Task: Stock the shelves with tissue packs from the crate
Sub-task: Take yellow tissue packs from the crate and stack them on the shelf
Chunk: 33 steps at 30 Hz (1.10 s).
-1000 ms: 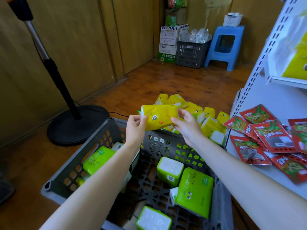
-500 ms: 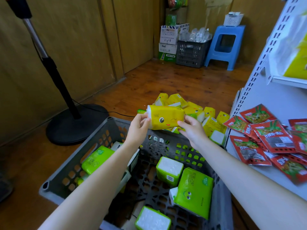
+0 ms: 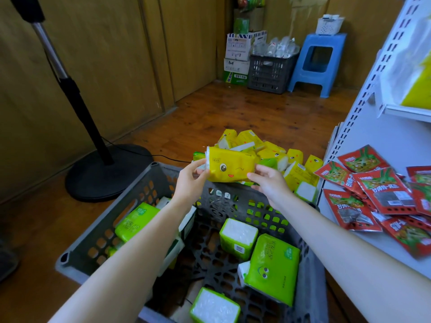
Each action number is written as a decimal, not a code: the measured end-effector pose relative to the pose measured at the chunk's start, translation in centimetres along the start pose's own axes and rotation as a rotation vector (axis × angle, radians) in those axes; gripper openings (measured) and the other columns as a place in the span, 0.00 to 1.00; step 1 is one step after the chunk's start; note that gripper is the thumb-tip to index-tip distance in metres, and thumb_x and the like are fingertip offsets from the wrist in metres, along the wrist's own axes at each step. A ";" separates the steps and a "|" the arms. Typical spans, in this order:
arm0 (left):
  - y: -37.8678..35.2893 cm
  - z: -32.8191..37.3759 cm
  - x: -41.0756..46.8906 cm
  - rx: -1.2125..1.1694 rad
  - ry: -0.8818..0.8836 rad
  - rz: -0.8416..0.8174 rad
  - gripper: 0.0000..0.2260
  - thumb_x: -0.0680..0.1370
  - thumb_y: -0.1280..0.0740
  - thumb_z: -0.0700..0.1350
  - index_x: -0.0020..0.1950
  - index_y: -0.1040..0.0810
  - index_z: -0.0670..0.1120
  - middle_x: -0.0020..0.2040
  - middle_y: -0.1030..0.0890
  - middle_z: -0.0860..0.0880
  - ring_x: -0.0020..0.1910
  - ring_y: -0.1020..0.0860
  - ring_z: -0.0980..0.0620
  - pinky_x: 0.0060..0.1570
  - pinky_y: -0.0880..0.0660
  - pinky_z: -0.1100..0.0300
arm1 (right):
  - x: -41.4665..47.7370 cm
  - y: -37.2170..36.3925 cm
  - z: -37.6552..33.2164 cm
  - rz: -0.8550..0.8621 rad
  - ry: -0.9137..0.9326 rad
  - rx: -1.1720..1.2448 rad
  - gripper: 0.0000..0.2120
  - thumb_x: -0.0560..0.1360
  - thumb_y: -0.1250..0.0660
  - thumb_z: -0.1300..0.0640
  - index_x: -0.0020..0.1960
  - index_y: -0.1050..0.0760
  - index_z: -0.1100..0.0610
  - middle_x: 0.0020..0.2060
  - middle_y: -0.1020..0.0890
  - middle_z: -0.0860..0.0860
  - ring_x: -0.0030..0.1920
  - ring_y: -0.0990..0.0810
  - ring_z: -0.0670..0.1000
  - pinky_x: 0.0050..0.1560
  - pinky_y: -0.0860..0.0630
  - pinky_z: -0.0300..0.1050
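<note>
A yellow tissue pack (image 3: 229, 166) with a cartoon face hangs over the far rim of the grey crate (image 3: 105, 231). My left hand (image 3: 190, 180) pinches its left end. My right hand (image 3: 268, 184) holds its right lower corner between thumb and fingers. Inside the crate lie several green tissue packs, among them a flat one (image 3: 272, 266) and a small upright one (image 3: 238, 237). A heap of yellow tissue packs (image 3: 270, 151) sits just beyond the crate, beside the white shelf (image 3: 384, 145).
Red snack packets (image 3: 382, 194) cover the shelf to the right. A black fan stand base (image 3: 105, 173) sits on the wooden floor at the left. At the back stand a blue stool (image 3: 319, 64), a dark crate (image 3: 270, 71) and cardboard boxes (image 3: 240, 50).
Both hands have carried the yellow pack a little to the right and away from me, toward the yellow heap. Its cartoon face now sits nearer the pack's right end.
</note>
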<state>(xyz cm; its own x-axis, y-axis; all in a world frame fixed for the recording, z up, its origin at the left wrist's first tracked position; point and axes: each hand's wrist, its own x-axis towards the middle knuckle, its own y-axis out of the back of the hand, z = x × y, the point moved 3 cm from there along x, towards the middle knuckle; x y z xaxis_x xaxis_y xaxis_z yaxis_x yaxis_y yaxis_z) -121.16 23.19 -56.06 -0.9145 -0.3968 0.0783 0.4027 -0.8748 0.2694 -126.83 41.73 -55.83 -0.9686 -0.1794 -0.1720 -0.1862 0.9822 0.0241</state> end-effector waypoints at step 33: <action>0.4 0.5 -0.4 -0.006 -0.031 -0.025 0.17 0.79 0.40 0.37 0.66 0.26 0.50 0.35 0.35 0.49 0.35 0.34 0.54 0.40 0.31 0.61 | -0.9 -0.9 -1.3 0.009 0.315 -0.404 0.17 0.76 0.36 0.64 0.64 0.28 0.63 0.36 0.34 0.56 0.39 0.36 0.52 0.40 0.41 0.43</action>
<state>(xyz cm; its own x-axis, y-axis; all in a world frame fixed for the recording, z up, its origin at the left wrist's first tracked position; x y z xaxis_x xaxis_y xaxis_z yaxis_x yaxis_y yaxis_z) -120.62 23.11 -55.54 -0.9251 -0.3659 0.1016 0.3797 -0.8861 0.2658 -126.00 40.98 -54.46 -0.9614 -0.2405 0.1335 -0.1664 0.8949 0.4140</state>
